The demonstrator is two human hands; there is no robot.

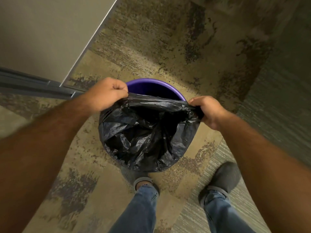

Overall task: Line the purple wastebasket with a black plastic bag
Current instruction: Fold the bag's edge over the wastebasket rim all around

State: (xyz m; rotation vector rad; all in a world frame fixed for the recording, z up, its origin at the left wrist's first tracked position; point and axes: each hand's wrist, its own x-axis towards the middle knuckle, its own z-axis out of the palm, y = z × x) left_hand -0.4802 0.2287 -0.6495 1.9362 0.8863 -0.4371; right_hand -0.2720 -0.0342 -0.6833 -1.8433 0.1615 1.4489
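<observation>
A person stands over a purple bin [155, 86] on patterned carpet [168, 39], seen from above. At far left, a pale wall panel [42, 31] w/ a grey metal rail [33, 84] running along its base. The left hand [107, 94] is closed in a fist, pinching the black bag [144, 132] at its upper left edge, just beside the bin's rim. The bag hangs stretched btwn both hands, crumpled and glossy, covering the near side and most of the bin; only the far arc of purple rim shows above it. The right hand [206, 110] is clenched on the bag's upper right edge, well apart from the left. Below, two legs in jeans [139, 212] and grey shoes [225, 177], feet just behind the bin.
</observation>
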